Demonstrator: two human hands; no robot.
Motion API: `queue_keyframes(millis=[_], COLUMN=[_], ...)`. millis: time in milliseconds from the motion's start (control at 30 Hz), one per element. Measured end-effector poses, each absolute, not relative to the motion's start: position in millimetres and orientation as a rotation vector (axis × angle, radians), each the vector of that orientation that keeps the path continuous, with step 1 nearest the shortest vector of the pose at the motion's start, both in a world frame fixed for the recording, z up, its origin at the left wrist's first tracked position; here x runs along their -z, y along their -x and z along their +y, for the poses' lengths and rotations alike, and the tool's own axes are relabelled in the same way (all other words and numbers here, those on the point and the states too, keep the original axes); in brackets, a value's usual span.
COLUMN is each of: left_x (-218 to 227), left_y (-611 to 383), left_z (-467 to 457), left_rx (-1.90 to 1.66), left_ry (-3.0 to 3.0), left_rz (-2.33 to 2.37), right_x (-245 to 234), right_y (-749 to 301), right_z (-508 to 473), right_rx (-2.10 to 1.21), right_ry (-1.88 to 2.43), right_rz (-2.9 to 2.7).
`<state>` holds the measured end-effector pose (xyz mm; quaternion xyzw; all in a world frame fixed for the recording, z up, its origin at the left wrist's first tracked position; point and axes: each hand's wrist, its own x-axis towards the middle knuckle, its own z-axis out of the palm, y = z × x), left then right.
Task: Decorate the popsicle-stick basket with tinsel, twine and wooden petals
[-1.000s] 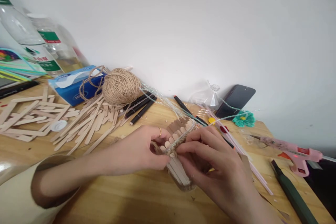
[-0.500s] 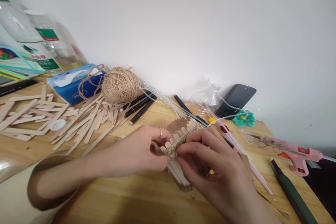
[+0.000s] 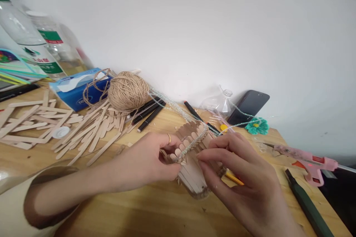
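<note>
Stick container (image 3: 191,174) assembled; tinsel stem (image 3: 193,144) edges one side, remainder unconfirmed. Left hand (image 3: 150,159) clamps container; right hand (image 3: 244,174) near, closure unclear.

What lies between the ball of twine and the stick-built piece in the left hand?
In the head view: black markers beside the ball of twine, silvery strands running from near it toward the stick-built piece, and some bare tabletop.

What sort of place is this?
Likely a craft workspace, maybe at home: a brown wooden table against a white wall, with scattered flat pale wooden sticks, a round ball of brown twine and a pink glue gun.
</note>
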<state>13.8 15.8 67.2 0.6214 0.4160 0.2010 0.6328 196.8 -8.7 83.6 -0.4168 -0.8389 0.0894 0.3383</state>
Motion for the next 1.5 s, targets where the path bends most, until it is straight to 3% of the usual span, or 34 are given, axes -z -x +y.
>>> queue_keyframes(millis=[433, 900, 1100, 1300, 1500], left_x=[-65, -60, -62, -55, -54], left_y=[-16, -17, -18, -17, -17], left_z=[14, 12, 12, 9, 7], left_rx=[-0.494, -0.535, -0.562, -0.687, -0.756], left_ry=[-1.366, -1.386, -1.313, -1.232, -1.166], left_rz=[0.925, 0.937, 0.948, 0.918, 0.881], right_x=[-70, -73, -77, -60, -59], right_y=[-191, -194, -207, -207, -202], right_z=[-6, -9, -5, 0, -1], right_rx=[-0.309, -0.057, -0.223, -0.356, -0.179], right_ry=[1.075, 0.989, 1.206, 1.38, 1.356], right_rz=[-2.18, -2.32, -2.025, -2.084, -2.154])
